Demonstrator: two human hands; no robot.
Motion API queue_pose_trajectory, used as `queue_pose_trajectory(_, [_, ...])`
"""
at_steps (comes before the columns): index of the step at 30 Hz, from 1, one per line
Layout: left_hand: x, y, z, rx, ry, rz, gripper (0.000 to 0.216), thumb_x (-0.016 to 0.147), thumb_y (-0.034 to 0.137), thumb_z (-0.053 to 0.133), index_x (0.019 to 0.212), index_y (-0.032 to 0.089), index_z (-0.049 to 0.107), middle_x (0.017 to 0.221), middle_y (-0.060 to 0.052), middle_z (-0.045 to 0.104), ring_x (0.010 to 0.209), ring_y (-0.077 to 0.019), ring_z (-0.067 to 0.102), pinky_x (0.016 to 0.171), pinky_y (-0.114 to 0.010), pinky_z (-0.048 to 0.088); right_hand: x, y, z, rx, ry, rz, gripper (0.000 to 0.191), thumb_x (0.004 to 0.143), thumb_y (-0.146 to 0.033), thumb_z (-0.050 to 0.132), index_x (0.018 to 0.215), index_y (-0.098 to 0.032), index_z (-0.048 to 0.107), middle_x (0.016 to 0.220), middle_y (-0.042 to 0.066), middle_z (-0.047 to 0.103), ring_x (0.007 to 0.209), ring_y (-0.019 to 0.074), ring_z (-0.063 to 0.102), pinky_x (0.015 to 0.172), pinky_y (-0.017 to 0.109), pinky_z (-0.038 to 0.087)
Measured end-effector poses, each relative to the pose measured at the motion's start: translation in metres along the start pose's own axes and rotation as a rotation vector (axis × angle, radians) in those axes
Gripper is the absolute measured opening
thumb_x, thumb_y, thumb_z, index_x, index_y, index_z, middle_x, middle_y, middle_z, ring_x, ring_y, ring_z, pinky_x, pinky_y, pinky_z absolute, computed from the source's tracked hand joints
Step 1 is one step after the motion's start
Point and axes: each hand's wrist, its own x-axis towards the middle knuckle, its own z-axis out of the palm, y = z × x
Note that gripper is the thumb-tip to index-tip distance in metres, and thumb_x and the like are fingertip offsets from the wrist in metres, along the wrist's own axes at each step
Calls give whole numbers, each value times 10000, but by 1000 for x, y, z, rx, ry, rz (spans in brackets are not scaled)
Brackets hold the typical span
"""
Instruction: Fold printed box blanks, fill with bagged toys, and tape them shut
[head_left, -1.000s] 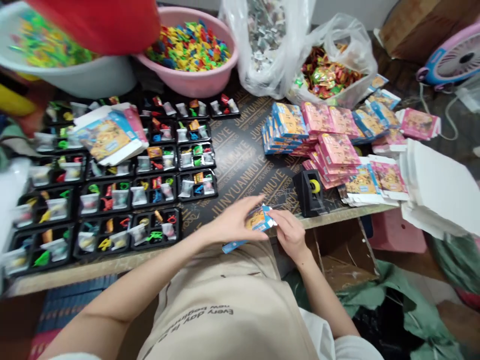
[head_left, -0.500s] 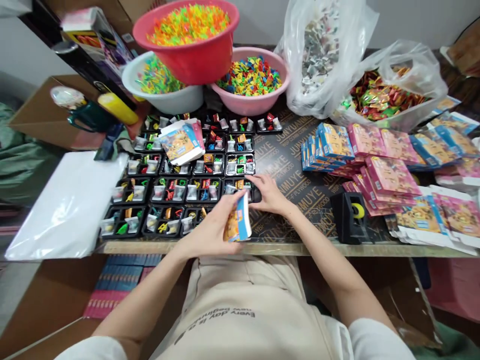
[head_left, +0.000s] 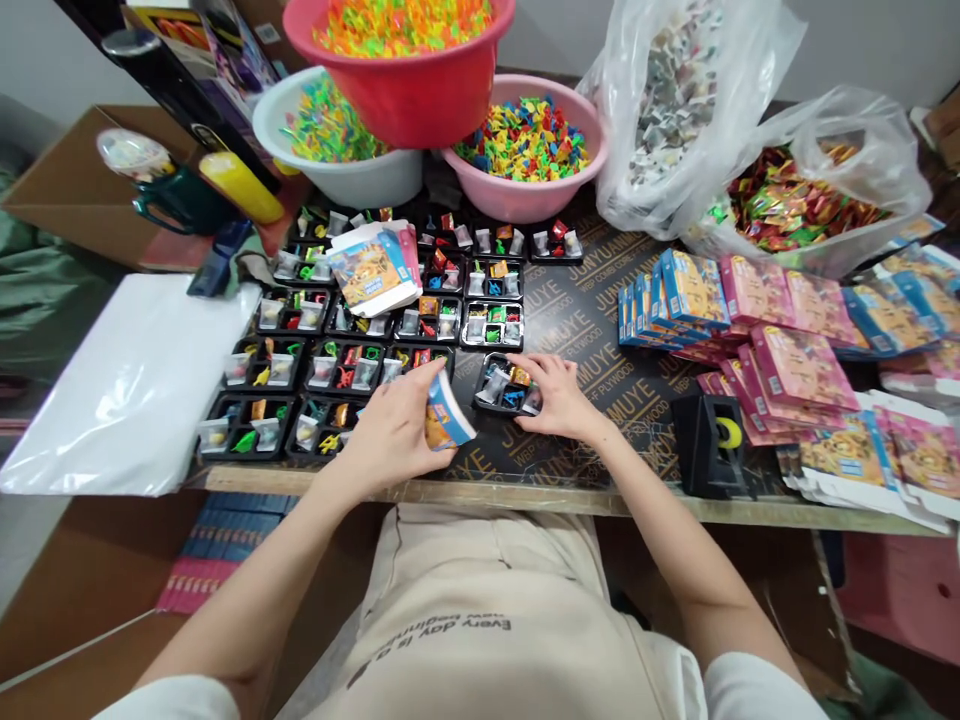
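My left hand (head_left: pixel 394 425) is closed around a small blue-and-orange cardboard box (head_left: pixel 448 417), its near end squeezed open and tilted toward the right. To the right, my right hand (head_left: pixel 559 397) grips the right edge of a black compartment tray (head_left: pixel 491 402) with its thumb and fingers. Small wrapped packets and a blue plastic toy lie in that tray's compartments. The tray stands slightly apart from the rows of similar filled trays (head_left: pixel 247 428) on the left. Flattened boxes (head_left: pixel 367 272) rest on top of those rows.
Tubs of small plastic toys, including a red tub (head_left: pixel 420 95) and a pink tub (head_left: pixel 551 195), stand at the back. Stacked pink and blue boxes (head_left: pixel 799 365) and a tape dispenser (head_left: pixel 705 445) are on the right. White sheets (head_left: pixel 127 390) lie left.
My right hand has taken hold of the tray and drawn it right, away from its row. My left hand has moved left with the box.
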Motion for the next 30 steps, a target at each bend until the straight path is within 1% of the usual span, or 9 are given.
queue_pose_trajectory(4, [14,16,6,-54,-46,75,1074,718,418,745,1542,156,108,1486,-242,449,1249,-382,569,968,-508,479,-29,-4,-34,18,96,3,871,672,-340,729,1481,-262,413,1379,130,524,1230,348,466,1031,473,279])
queue_pose_trajectory(8, [27,28,16,-158,-58,155,1071,702,449,763,1535,173,148,1512,-235,413,1374,-394,457,1052,-550,440,-54,-12,-57,4,124,0,844,685,-364,723,1469,-273,422,1389,124,515,1250,348,462,1041,469,280])
queue_pose_trajectory(11, [35,35,22,-224,-71,217,1033,690,456,770,1515,156,227,1465,-233,431,1353,-384,461,1084,-533,432,-71,-14,-61,2,85,-17,833,686,-366,721,1461,-273,431,1399,127,510,1262,346,460,1053,479,278])
queue_pose_trajectory(14, [40,44,26,-240,-129,257,1012,670,447,777,1498,116,297,1373,-229,475,1244,-370,526,1036,-507,476,-85,-16,-61,-1,24,-34,831,683,-344,719,1460,-267,438,1409,136,502,1265,349,457,1072,502,260])
queue_pose_trajectory(20, [42,67,33,-233,-237,385,973,681,434,747,1500,115,329,1364,-221,489,1211,-373,518,1015,-522,462,-101,-19,-67,10,-68,-54,862,681,-276,712,1488,-272,411,1406,143,497,1311,344,431,1099,537,237])
queue_pose_trajectory(23, [43,76,40,-241,-226,415,948,687,425,731,1495,117,343,1365,-220,493,1209,-371,514,1006,-509,453,-105,-17,-68,44,-92,-55,895,719,-325,741,1526,-305,357,1457,141,473,1344,351,413,1120,563,232])
queue_pose_trajectory(25, [44,79,43,-227,-185,386,949,687,428,724,1496,115,342,1350,-221,503,1195,-374,519,981,-504,455,-108,-12,-63,116,-15,-4,911,743,-455,763,1538,-314,341,1522,137,419,1384,368,379,1137,573,246])
queue_pose_trajectory(27, [44,82,47,-208,-135,340,964,688,428,718,1511,118,323,1346,-221,504,1193,-377,518,964,-500,453,-110,-6,-51,270,172,132,846,810,-565,691,1540,-311,346,1526,128,417,1360,344,429,1120,536,336])
queue_pose_trajectory(30, [45,86,51,-187,-80,279,976,689,423,712,1525,123,308,1344,-221,505,1190,-383,515,954,-501,443,-112,-2,-28,544,522,384,585,928,-533,557,1459,-294,499,1296,106,584,1086,239,621,948,405,515])
